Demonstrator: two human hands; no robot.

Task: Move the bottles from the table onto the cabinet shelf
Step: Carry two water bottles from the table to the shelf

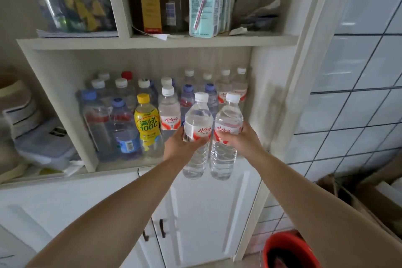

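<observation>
Ribbed clear plastic bottles (pixel 208 137) upright in both hands (pixel 217 143).

The cabinet shelf (pixel 121 166) is crowded with standing bottles across most of its width. Open floor remains only at the front right, right of the yellow-capped bottle (pixel 146 122) and the white-capped bottle (pixel 169 111) beside it. The cabinet's right wall (pixel 258 102) bounds this gap. Rows of bottles (pixel 217 87) block the rear. The upper shelf board (pixel 156 42) limits overhead clearance above the caps.
</observation>
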